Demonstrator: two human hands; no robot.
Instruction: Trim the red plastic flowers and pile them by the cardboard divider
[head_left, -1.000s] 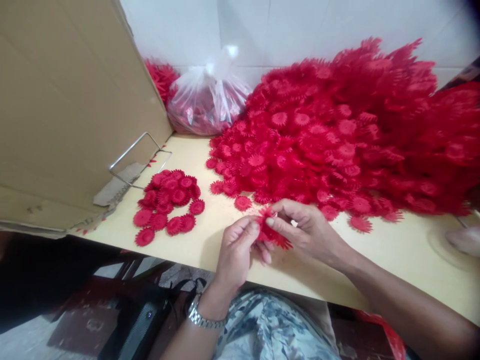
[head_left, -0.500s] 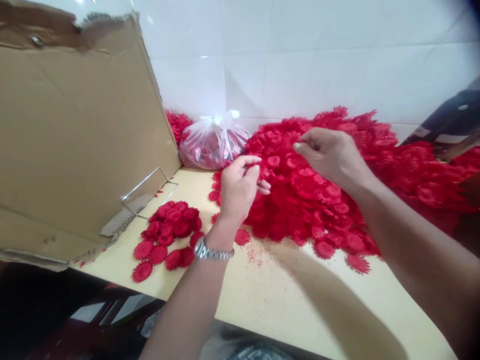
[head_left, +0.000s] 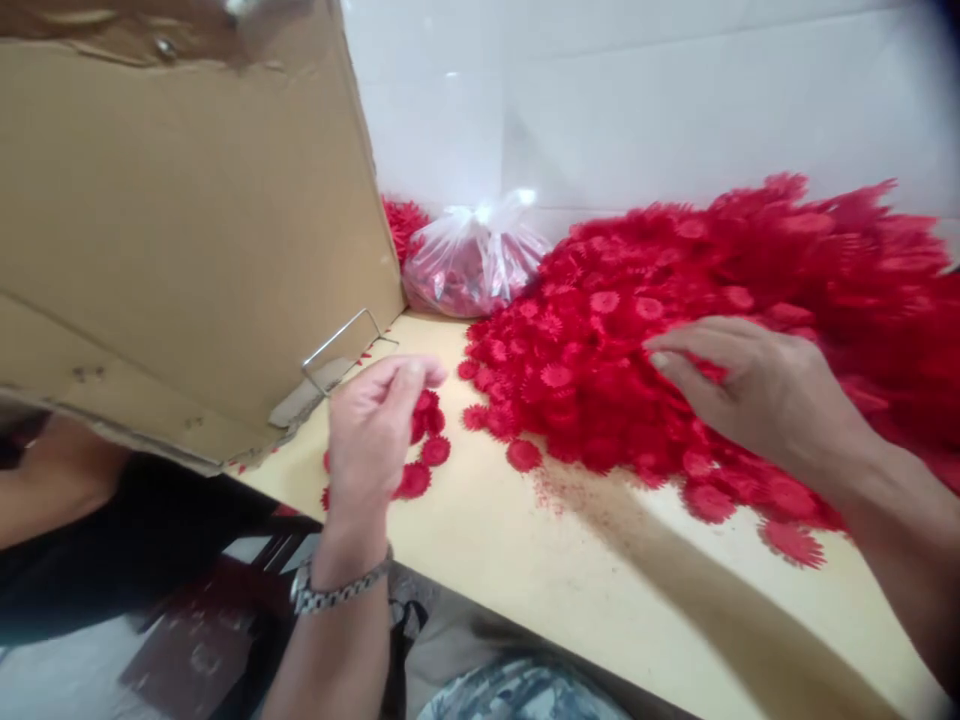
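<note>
A large heap of red toothed discs (head_left: 585, 390) lies on the pale yellow table (head_left: 480, 540). My left hand (head_left: 379, 425), with a metal watch at the wrist, is over a smaller group of red discs (head_left: 414, 480) at the left and partly covers it. Its thumb and forefinger are pinched; whatever they hold, if anything, is too small to make out. My right hand (head_left: 750, 390) is over the right part of the heap, thumb and fingertips close together, and I cannot make out anything between them.
A tall cardboard sheet (head_left: 187, 220) stands at the left, with a bent wire (head_left: 337, 340) at its lower edge. Behind the table's left part sits a knotted clear plastic bag (head_left: 476, 265) against the white wall. Another person's arm (head_left: 60, 480) shows at the far left.
My left hand has moved left, from the heap's edge to the smaller group. My right hand is lower and further right. The view has shifted, and another person's arm now shows at the left.
</note>
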